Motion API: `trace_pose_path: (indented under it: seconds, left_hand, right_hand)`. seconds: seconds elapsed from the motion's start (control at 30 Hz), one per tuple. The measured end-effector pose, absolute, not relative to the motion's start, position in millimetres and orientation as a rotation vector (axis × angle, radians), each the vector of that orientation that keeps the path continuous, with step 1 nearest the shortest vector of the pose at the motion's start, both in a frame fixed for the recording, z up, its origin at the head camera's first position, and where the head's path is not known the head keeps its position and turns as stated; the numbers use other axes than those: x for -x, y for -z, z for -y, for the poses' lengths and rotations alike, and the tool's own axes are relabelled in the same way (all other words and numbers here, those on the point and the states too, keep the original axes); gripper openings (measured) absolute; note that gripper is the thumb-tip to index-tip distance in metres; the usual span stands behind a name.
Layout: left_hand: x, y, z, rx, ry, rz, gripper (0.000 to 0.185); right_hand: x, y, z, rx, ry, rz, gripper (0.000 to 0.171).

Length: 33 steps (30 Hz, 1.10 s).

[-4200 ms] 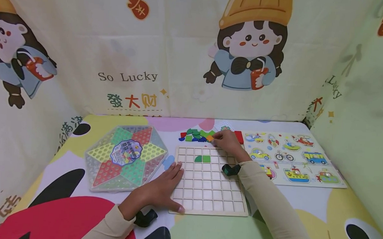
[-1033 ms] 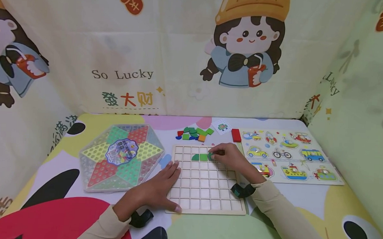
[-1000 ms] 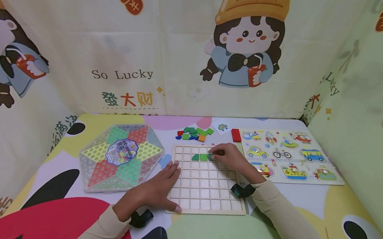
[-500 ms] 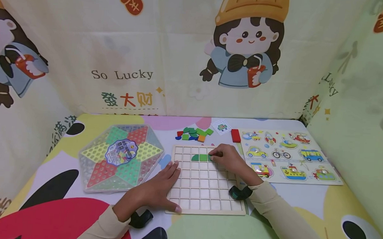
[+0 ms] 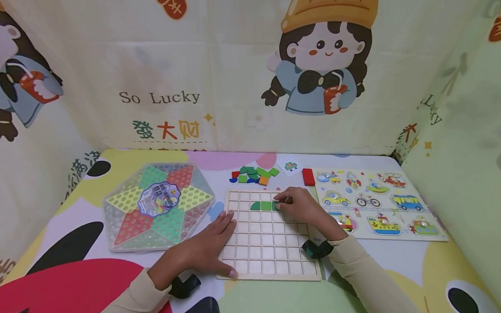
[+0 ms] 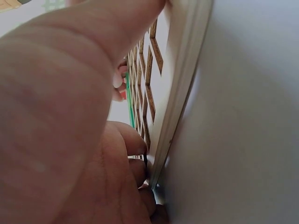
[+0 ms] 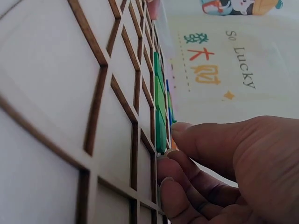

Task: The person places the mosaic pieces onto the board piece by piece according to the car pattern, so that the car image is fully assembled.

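Note:
A wooden grid board (image 5: 254, 254) lies in the middle of the table. Along its second row from the back sit a green quarter-round tile (image 5: 255, 206) and a lighter green square tile (image 5: 266, 206). Right beside the square, my right hand (image 5: 302, 206) pinches a dark green tile (image 7: 160, 130) at its cell, thumb and fingertips at its end; the fingers partly cover it in the head view. My left hand (image 5: 206, 249) rests spread on the board's left side, its thumb on the front left corner, which also shows in the left wrist view.
Behind the board lies a pile of coloured tiles (image 5: 251, 173), with a small pattern card (image 5: 289, 166) and a red block (image 5: 309, 177) to its right. A hexagonal Chinese checkers box (image 5: 126, 202) is at left, a vehicle picture puzzle (image 5: 384, 216) at right.
Since the earliest frame my right hand has come from the pile to the board, and a dark green tile now sits beside the square. My left hand stays on the board.

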<state>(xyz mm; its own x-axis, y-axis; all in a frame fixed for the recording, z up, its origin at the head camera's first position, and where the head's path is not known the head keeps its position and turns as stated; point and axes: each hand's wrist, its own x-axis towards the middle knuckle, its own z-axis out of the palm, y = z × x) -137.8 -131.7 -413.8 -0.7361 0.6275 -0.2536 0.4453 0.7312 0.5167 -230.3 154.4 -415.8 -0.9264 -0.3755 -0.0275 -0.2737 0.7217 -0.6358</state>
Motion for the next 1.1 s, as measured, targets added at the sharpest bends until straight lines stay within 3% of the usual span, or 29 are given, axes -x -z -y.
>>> trace_pose_path:
  seconds: [0.37, 1.1]
  left_hand:
    - [137, 415, 132, -0.818, -0.582, -2.525, 0.117]
    - [137, 415, 132, -0.828, -0.567, -2.529, 0.116]
  right_hand:
    - [242, 416, -153, 0.413, 1.144, -2.754, 0.024]
    - [297, 412, -113, 0.481, 1.276, -2.823, 0.02]
